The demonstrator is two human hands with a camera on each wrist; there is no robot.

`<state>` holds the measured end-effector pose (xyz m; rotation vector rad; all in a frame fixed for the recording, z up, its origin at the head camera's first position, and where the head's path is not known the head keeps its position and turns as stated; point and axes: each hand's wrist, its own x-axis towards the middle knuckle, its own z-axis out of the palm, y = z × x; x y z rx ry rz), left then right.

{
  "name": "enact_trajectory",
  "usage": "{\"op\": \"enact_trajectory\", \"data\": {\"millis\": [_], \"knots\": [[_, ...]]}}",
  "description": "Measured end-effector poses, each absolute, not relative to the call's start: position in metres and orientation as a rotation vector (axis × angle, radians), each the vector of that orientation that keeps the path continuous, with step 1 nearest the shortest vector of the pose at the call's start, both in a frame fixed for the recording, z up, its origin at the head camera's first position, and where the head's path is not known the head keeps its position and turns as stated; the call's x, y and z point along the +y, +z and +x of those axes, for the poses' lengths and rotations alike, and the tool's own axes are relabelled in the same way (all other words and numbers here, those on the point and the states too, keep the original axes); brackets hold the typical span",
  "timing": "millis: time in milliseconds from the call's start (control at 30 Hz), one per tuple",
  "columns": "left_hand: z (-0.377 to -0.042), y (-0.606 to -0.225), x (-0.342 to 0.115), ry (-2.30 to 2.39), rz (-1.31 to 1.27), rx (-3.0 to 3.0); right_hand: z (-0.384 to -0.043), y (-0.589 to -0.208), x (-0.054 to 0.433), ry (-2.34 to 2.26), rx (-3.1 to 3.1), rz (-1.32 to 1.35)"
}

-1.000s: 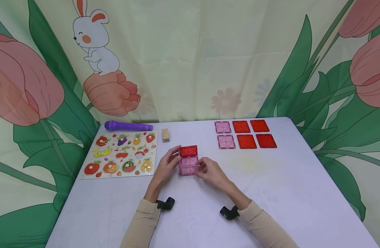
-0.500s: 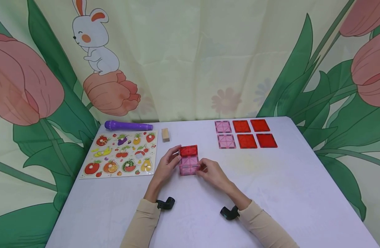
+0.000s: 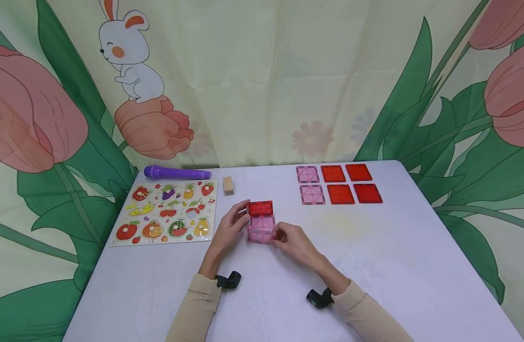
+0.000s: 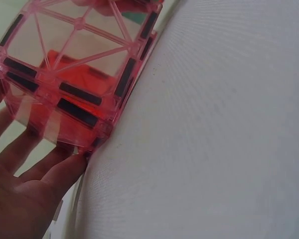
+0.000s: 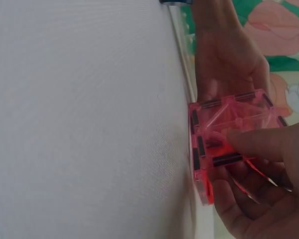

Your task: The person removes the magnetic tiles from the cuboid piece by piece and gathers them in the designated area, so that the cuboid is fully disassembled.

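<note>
A small box of see-through magnetic tiles (image 3: pixel 262 222), red at the far end and pink nearer, stands mid-table. My left hand (image 3: pixel 230 227) holds its left side, thumb near the top edge and fingers along the wall. In the left wrist view these fingers (image 4: pixel 52 167) show partly through the pink side. My right hand (image 3: pixel 295 241) pinches a pink tile (image 5: pixel 239 117) at the box's near right corner. Its thumb (image 5: pixel 261 143) lies on the tile and the other fingers curl below. Part of the red tiles is hidden behind the pink ones.
Two pink tiles (image 3: pixel 312 194) and several red tiles (image 3: pixel 341 194) lie in rows at the back right. On the left are a fruit puzzle board (image 3: pixel 163 213), a purple toy microphone (image 3: pixel 177 174) and a small wooden block (image 3: pixel 228 186). A printed curtain (image 3: pixel 244 95) hangs behind the table.
My right hand has shifted slightly toward me, and the near pink tile it pinches has come down a little. My left hand stays at the box's left side.
</note>
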<state>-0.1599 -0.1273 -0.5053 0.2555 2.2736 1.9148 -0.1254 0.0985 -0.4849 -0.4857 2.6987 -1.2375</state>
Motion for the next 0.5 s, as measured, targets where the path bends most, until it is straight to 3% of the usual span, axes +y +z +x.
{"op": "enact_trajectory", "data": {"millis": [500], "knots": [[-0.162,-0.515,-0.129,1.936,0.325,2.326,-0.114,-0.474,0.116,-1.243,2.725,-0.357]]}}
